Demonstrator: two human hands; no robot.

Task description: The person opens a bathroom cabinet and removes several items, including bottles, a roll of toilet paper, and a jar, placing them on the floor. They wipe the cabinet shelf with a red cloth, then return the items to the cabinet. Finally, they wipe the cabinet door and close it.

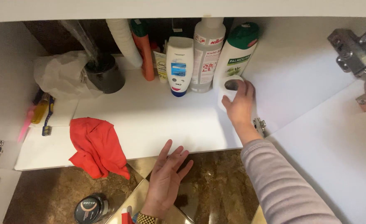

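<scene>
Gripping a white roll (229,90) at the right end of the white cabinet shelf (150,120), the right hand (240,103) curls its fingers (247,89) over the roll's top edge. Roll stands just in front of the green-capped bottle (237,52). Left hand (166,176) empty, fingers spread, palm up, hovering by the shelf's front edge. Count: four upright bottles at back, one red cloth (96,147), one dark round tin (89,209) on the floor.

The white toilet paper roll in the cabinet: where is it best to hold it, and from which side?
Probably around its curved outer wall, coming from the front and above. The white roll seems to stand on end, core hole facing up, bottles close behind it. The right hand already rests on its right side; the left hand is open.
</scene>
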